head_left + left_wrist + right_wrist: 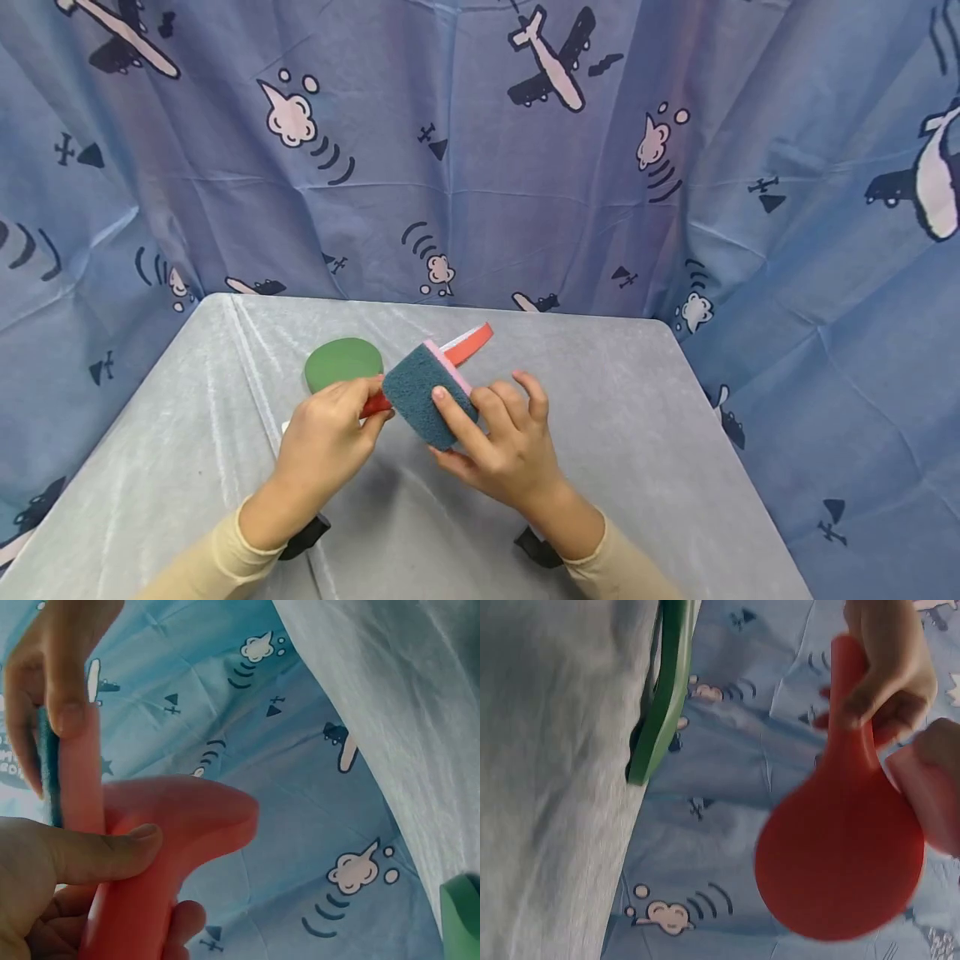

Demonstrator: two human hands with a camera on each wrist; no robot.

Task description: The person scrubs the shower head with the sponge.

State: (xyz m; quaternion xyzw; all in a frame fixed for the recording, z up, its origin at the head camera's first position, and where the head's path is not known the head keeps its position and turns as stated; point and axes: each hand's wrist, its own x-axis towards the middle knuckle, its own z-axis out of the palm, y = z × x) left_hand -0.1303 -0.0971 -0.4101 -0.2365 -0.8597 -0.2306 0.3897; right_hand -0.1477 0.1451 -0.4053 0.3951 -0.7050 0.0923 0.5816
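My left hand (326,436) grips the handle of a red paddle-shaped thing (471,343) with a flat round head, its thumb along the neck in the left wrist view. A pale strip shows beside the red rim in the head view. My right hand (504,442) holds a scouring sponge (426,397), dark teal scrub side outward and pink foam toward the red head (840,862). Fingers spread over the sponge, which hides much of the red thing in the head view. The foam lies right at the red head's edge in the right wrist view.
A green round-ended thing (343,363) lies on the table beyond my left hand; its edge shows in the right wrist view. A pale grey cloth (600,383) covers the table. A blue curtain (480,167) with airplane prints hangs behind and at both sides.
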